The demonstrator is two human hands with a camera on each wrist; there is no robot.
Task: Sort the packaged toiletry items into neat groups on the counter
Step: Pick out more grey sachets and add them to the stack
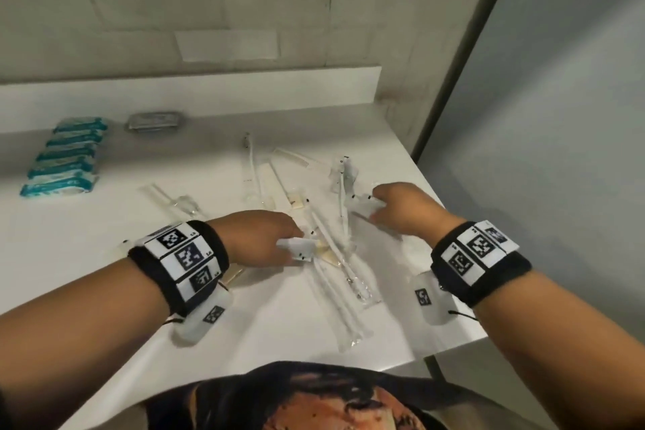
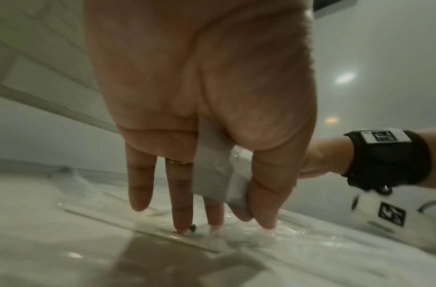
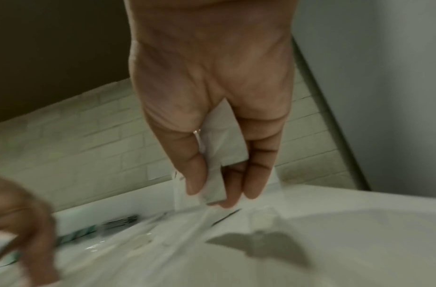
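Note:
Long clear-wrapped toothbrushes and other clear packets lie jumbled across the middle of the white counter. My left hand is down on this pile. In the left wrist view its straight fingers touch a clear packet with their tips, and white tape wraps the index finger. My right hand hovers just right of the pile. The right wrist view shows its thumb and fingers pinching a clear film packet above the counter, with a shadow beneath.
Several teal packets sit in a neat row at the far left, with a grey tin behind them. A white comb lies further back. The counter's right edge meets a grey panel.

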